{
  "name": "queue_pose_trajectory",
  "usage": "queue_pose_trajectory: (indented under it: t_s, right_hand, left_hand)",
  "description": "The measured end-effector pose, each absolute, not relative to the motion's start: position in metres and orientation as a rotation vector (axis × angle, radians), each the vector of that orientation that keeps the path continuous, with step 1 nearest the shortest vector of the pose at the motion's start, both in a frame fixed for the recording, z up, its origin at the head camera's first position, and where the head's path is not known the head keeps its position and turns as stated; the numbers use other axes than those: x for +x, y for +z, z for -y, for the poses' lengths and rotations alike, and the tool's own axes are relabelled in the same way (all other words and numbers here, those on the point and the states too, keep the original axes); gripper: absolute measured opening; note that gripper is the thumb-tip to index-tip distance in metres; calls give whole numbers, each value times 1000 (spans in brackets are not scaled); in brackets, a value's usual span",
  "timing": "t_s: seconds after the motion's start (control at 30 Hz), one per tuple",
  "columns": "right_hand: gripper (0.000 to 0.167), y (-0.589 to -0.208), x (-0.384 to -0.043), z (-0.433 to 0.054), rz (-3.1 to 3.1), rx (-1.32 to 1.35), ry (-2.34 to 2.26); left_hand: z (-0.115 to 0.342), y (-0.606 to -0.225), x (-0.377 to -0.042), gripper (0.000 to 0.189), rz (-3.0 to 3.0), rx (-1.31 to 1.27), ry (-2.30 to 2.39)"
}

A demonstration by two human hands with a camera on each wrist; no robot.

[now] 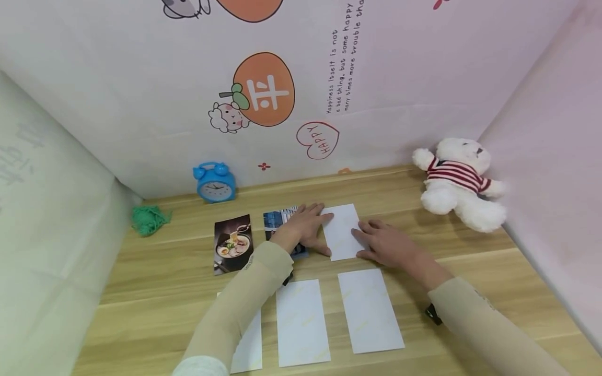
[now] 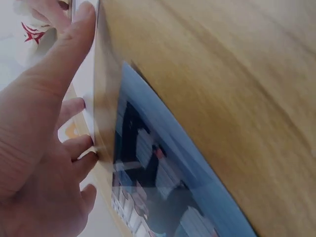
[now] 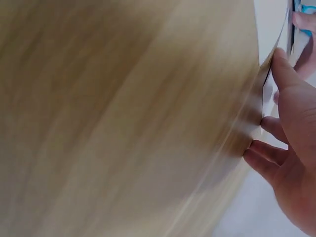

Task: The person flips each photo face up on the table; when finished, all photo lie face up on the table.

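Note:
A blank white card (image 1: 341, 232) lies in the back row, between the two hands. My left hand (image 1: 308, 228) touches its left edge, thumb (image 2: 74, 42) toward the near corner and fingers spread along the side. The right hand (image 1: 383, 244) meets the opposite edge with its fingertips (image 3: 280, 61). Partly beneath the left hand and wrist is a blue-toned photo card (image 2: 163, 173). Left of that lies a photo card of a ramen bowl (image 1: 233, 244). Nearer me are white cards (image 1: 303, 322), (image 1: 370, 310), and a third white card (image 1: 249, 344) partly covered by the left sleeve.
A blue alarm clock (image 1: 215, 183) stands against the back wall. Green yarn (image 1: 148, 219) lies at the far left of the wooden table (image 1: 155, 282). A white teddy bear (image 1: 458, 183) in a striped top sits at the back right, by the side wall.

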State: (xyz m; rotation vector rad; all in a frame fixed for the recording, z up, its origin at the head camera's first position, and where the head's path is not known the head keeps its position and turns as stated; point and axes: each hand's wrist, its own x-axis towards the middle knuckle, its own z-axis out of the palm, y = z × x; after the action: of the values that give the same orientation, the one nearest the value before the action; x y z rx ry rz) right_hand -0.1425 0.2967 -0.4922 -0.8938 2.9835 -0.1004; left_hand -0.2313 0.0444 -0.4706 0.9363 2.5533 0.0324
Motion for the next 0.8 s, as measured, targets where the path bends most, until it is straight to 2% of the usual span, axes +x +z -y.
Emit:
queue_pose_trajectory:
  t_s: [0.43, 0.8]
  right_hand:
    - [56, -500, -141, -300, -3104, -1178, 67]
    - [38, -506, -145, -302, -3184, -1326, 53]
  left_hand:
    - [-47, -475, -230, 110, -2596, 945, -8]
    - [-45, -479, -232, 114, -2600, 937, 54]
